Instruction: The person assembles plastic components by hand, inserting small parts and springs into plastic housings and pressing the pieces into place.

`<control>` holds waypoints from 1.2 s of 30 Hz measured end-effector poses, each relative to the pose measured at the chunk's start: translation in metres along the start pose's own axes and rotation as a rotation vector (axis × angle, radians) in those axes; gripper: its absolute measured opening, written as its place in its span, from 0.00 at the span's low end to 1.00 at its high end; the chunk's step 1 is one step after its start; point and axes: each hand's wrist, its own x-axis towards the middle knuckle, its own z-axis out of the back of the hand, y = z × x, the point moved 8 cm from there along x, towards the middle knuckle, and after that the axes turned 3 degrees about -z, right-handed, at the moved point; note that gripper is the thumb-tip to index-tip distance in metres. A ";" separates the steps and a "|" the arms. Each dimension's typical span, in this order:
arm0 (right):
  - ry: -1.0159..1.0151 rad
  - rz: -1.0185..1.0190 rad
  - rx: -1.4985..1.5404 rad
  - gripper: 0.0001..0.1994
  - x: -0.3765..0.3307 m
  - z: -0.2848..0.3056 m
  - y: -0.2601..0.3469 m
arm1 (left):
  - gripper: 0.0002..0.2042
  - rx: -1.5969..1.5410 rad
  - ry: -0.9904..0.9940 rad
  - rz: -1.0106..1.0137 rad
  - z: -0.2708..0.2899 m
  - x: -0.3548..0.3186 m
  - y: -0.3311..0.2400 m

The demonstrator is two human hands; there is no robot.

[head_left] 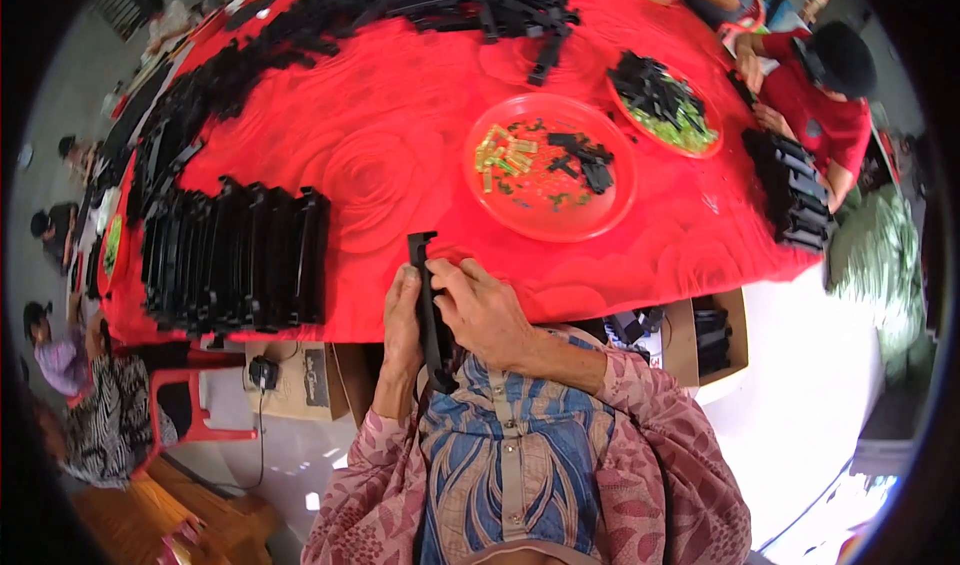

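Note:
Both my hands are closed on one long black plastic bar [431, 315], which stands nearly upright at the table's front edge. My left hand [402, 320] grips it along its left side. From the right, my right hand [482, 315] presses bent fingers against its upper half; whether a small piece sits under those fingertips is hidden. Left of my hands, a tight row of similar black bars [235, 255] lies on the red tablecloth. Ahead to the right is a red plate [603, 227] with small yellow-green pieces [505, 155] and small black parts [583, 162].
A long heap of black bars [430, 5] curves along the table's far side. Another red plate [700, 150] holds green and black pieces. A person in red [845, 115] works at the right beside stacked bars [790, 190]. Cardboard boxes [735, 350] and a red chair [200, 405] stand below table level.

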 end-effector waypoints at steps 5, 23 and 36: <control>0.099 -0.156 -0.171 0.21 -0.003 -0.010 -0.018 | 0.08 -0.011 0.008 0.024 -0.001 0.009 0.014; 0.100 -0.248 0.018 0.25 0.000 -0.008 -0.026 | 0.11 -0.114 0.087 0.068 -0.012 0.007 0.008; 0.074 -0.171 -0.003 0.24 0.007 0.015 -0.022 | 0.10 -0.033 0.186 0.118 -0.028 0.013 0.006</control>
